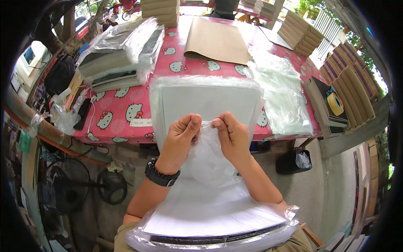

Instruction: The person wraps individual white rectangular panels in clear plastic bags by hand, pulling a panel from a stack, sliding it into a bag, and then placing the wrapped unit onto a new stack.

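My left hand (183, 136) and my right hand (231, 136) are both closed in a pinch on a clear plastic bag (208, 145), which is drawn taut between the fingertips and hangs loose below them. A black watch and a beaded bracelet circle my left wrist. Behind the hands, at the table's near edge, lies a stack of pale sheets (210, 101) with clear plastic sticking out around it. Across my lap rests a white stack of sheets (210, 210) in clear plastic, with a dark strip along its near edge.
A pink patterned table (119, 111) holds plastic-wrapped stacks (113, 63) at left, folded brown paper (216, 42) at the back, and a pile of clear bags (283, 92) at right. Farther right is a tape roll (335, 103) on stacked boards. A fan (67, 185) and a black bin (294, 161) stand below.
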{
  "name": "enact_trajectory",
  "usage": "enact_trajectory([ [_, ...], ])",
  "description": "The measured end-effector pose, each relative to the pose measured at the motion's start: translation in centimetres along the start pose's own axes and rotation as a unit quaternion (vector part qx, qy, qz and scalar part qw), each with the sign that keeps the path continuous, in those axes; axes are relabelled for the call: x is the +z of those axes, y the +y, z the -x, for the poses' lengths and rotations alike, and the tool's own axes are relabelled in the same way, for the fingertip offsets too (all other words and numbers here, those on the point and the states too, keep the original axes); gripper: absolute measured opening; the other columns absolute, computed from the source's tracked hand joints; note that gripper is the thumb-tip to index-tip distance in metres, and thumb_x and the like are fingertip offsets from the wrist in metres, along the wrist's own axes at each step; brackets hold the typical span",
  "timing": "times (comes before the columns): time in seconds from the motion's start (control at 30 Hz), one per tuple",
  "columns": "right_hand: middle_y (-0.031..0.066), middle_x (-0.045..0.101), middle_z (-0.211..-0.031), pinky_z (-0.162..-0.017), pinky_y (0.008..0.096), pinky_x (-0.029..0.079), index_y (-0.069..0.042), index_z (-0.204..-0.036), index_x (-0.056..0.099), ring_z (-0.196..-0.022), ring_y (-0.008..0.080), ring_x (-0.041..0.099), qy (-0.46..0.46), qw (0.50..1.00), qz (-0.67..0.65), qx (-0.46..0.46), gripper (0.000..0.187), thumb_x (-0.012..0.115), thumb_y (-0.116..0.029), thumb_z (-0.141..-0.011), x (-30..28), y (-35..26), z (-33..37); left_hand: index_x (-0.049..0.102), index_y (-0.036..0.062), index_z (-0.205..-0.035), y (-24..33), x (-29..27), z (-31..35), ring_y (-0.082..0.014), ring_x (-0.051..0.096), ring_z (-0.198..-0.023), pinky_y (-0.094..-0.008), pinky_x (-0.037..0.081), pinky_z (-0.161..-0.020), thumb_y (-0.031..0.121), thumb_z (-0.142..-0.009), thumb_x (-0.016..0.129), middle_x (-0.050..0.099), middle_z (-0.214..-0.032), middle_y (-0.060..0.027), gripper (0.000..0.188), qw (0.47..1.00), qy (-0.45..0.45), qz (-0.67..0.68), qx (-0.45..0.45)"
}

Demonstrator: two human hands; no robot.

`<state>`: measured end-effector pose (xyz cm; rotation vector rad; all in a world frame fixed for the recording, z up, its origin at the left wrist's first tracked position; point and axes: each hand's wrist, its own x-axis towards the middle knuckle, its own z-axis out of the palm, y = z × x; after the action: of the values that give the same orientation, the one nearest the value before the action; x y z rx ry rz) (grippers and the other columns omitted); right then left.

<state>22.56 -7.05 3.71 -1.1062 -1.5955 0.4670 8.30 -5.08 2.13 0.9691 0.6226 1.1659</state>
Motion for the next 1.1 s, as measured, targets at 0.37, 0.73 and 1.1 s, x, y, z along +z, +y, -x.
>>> enact_trajectory([
  [0.37,0.0023,0.048,-0.06,-0.038,0.0223,0.036,-0.008,-0.083,0.045,-0.047,0.0119,0.047,-0.175,0.753,-0.627,0.093,0.022,0.039,-0.027,-0.09,-7.7,0.5,0.2,0.047,0.0056,-0.096,-1.8,-9.1,3.7,-0.006,0.049,-0.074,-0.0188,0.038,-0.066,0.04,-0.076,0.062,0.05,-0.078,0.0015,0.042,0.989,-0.012,-0.142,-0.024],
  [0.73,0.0079,0.059,-0.068,-0.05,0.024,0.039,0.0,-0.077,0.057,-0.057,0.0122,0.053,-0.501,0.842,-0.191,0.064,0.009,0.06,-0.009,-0.077,-4.7,-3.0,-0.9,0.056,0.0024,-0.086,3.1,-4.3,5.1,-0.0232,0.056,-0.078,-0.037,0.044,-0.071,0.033,-0.084,0.049,0.058,-0.086,-0.0104,0.031,0.99,-0.13,-0.052,-0.014],
  [1.1,0.0055,0.06,-0.073,-0.058,0.0239,0.041,-0.001,-0.082,0.06,-0.067,0.0084,0.053,-0.359,0.748,-0.542,0.135,0.019,0.069,-0.011,-0.07,-10.1,4.5,2.6,0.049,-0.0008,-0.107,-3.4,-9.0,3.3,-0.0235,0.056,-0.08,-0.033,0.046,-0.063,0.036,-0.083,0.05,0.056,-0.094,-0.0152,0.044,0.862,-0.412,0.297,-0.011],
])
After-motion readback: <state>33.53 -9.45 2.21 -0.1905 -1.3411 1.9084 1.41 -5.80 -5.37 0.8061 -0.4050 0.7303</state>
